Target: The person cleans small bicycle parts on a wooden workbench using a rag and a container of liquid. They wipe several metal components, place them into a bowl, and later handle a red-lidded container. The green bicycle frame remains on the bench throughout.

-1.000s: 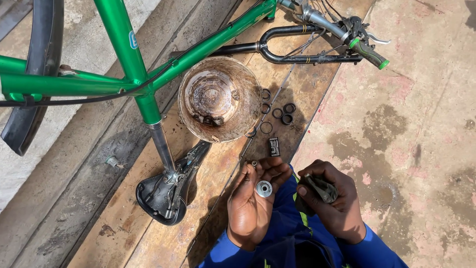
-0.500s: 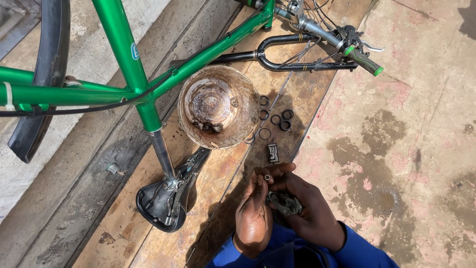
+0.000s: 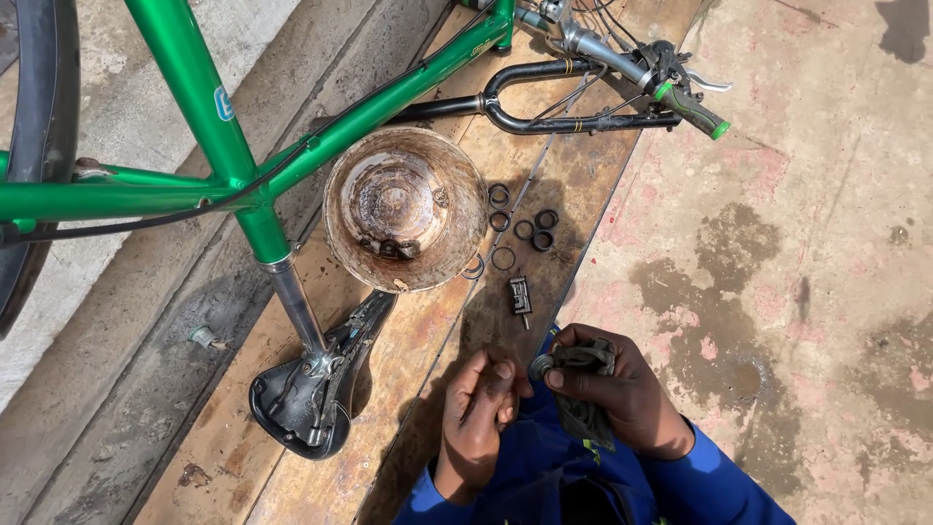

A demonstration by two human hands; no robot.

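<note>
Both hands had come together low in the scene, over the near end of the worn wooden plank (image 3: 428,350). A second before, the left hand (image 3: 476,413) had held a small round grey metal part (image 3: 540,367) up on its open palm while the right hand (image 3: 622,399) kept a dark greasy rag (image 3: 583,389) apart from it. Now the part sat at the meeting point of the two hands, pinched between the right thumb and the rag, and the rag was bunched around it in the right fist. The left hand had curled, its fingers folded loosely inward just beside the part; whether it still touched the part could not be told. By the look of it, the part had passed from being shown or inspected to being rubbed with the cloth.

Farther off on the plank, nothing had shifted: the rusty, grease-stained round metal bowl (image 3: 403,209) lay left of a scatter of small dark rings (image 3: 520,228), and a small rectangular metal piece (image 3: 521,295) lay between the rings and the hands. The upturned green bicycle frame (image 3: 209,117) rested with its black saddle (image 3: 311,384) on the plank, its green-tipped handlebar grip (image 3: 692,109) at the far right over the stained concrete floor (image 3: 797,262).
</note>
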